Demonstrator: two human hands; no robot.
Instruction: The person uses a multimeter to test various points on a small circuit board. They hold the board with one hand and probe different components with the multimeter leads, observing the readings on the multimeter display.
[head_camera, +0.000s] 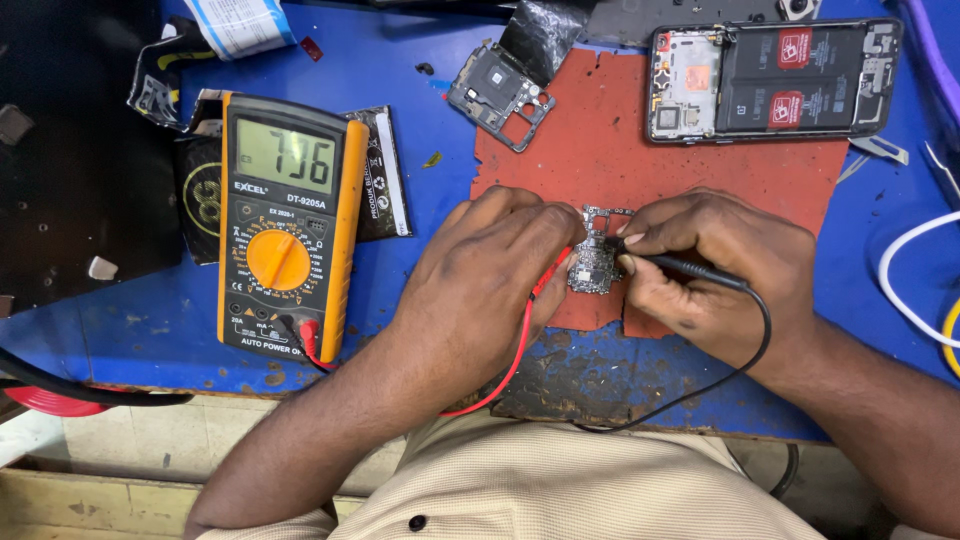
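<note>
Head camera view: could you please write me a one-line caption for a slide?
Left hand and right hand press red probe and black probe onto a small circuit board beside a yellow multimeter.

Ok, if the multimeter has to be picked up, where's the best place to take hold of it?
Probably grip the multimeter across its long orange sides at mid-body, coming from above. It lies flat, face up, with both edges exposed. Avoid the bottom end, where the red lead plugs in, and the display at the top.
</note>
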